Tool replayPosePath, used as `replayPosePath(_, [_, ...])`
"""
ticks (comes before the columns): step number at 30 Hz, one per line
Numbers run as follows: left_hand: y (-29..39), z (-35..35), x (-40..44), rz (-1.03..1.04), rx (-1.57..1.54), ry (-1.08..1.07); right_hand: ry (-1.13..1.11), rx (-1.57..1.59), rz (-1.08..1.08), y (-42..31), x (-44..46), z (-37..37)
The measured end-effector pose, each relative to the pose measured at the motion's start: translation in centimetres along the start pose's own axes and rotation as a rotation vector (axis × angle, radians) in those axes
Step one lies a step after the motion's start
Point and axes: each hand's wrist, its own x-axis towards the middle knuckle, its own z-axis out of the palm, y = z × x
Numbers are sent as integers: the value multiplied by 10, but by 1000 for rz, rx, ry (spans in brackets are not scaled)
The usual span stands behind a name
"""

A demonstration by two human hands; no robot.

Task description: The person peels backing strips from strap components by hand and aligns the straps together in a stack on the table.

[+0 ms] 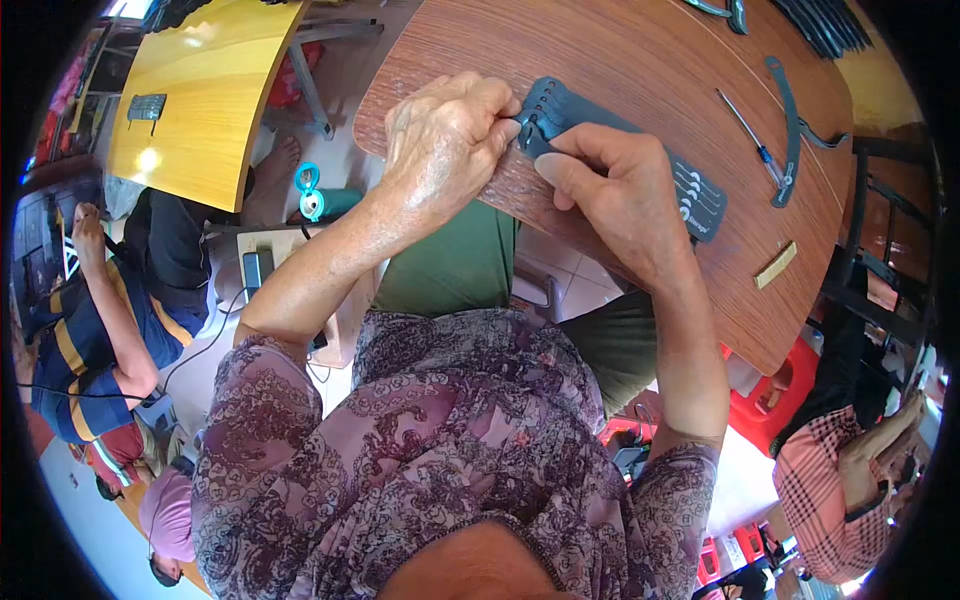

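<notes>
On the wooden table lies a flat bundle of dark blue-grey straps [590,112], with looped, slotted ends at its left and a printed part with white marks at its right. My left hand [450,130] is closed, thumb and fingers pinching a strap end at the bundle's left edge. Close beside it, my right hand [625,190] pinches a dark strap piece between thumb and forefinger. Its wrist lies near the printed part [697,200]. The fingers hide some of the strap ends.
To the right on the table [640,40] lie a screwdriver [755,140], a curved dark strap [790,140] and a small yellowish strip [775,265]. More dark straps [820,25] are at the far edge. A teal bottle [325,202] stands left, below table level. Other people sit on both sides.
</notes>
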Motion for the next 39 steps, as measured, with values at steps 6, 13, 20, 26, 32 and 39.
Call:
replayPosePath(6, [-1,0,3,-16,-16,-15,-111,-7,-82,1,-2,-5])
replayPosePath(13, [-5,-3,12,-82,-43,-106,-91,103,-57,8,1,-3])
replayPosePath(20, [-6,-10,29,-181,4,-279,-82,-76,-274,13,4,-2])
replayPosePath(26, [-6,-9,27,-161,24,-267,-396,214,-287,2,-2,3])
replayPosePath(32, [-6,-19,20,-288,-236,-263,-198,213,28,-3,-3,4])
replayPosePath(39, [-4,-27,-1,-130,-334,-293,-43,183,119,-8,-1,10])
